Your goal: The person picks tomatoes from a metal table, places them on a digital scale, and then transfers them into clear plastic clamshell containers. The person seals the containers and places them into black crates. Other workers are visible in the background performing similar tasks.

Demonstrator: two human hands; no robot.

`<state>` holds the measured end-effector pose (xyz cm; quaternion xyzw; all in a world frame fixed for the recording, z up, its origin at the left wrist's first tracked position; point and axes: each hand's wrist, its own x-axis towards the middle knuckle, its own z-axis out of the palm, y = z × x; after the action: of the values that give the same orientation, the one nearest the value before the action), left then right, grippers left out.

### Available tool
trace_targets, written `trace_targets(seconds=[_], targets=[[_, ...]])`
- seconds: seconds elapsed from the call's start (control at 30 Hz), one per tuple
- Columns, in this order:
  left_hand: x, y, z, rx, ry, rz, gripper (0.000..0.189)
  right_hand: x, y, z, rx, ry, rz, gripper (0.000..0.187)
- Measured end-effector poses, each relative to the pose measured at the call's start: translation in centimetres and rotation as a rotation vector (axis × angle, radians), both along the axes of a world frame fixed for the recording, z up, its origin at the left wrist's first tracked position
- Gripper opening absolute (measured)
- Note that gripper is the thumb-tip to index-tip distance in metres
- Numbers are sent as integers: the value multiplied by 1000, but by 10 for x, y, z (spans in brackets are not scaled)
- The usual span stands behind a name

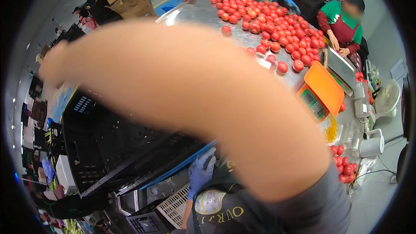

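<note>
My bare right arm is raised across the middle of the view, close to the camera. My right hand (pixel 53 63), blurred at its left end, shows no clear fingers or held thing. Below the arm, my left hand (pixel 201 171) wears a blue glove. Its fingers curl near a small dark thing beside the blue edge of a large black plastic crate (pixel 107 156); its grip is unclear. Beyond the arm, many red tomatoes (pixel 289 34) lie on a metal table (pixel 195 9). A clear plastic clamshell box (pixel 265 61) holding tomatoes is partly hidden by the arm.
An orange digital scale (pixel 321 87) and a second scale (pixel 341 66) stand at right, near yellow mesh (pixel 331 130), clear boxes (pixel 362 100), a kettle (pixel 372 146) and a fan (pixel 387 98). Two people work beyond the tomatoes. A cream crate (pixel 175 204) lies low.
</note>
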<state>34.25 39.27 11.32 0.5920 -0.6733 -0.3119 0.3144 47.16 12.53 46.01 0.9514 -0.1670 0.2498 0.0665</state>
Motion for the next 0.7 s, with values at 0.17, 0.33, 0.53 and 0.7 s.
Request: trace_targets(seconds=[0.17,0.33,0.53,0.7], targets=[[-93,-76,-16,106,454,-181,60,-331,-91,-65,196,-198,-149,35],[-196,-217,-51,-112,321,43,81,-601,-101,-331,724,-813,-715,39],[-244,-421,-105,364,81,-124,89,-619,-25,-555,1859,-1255,-919,87],[-242,-453,-136,958,439,-392,71,-571,-20,-527,2037,-1493,-616,96]])
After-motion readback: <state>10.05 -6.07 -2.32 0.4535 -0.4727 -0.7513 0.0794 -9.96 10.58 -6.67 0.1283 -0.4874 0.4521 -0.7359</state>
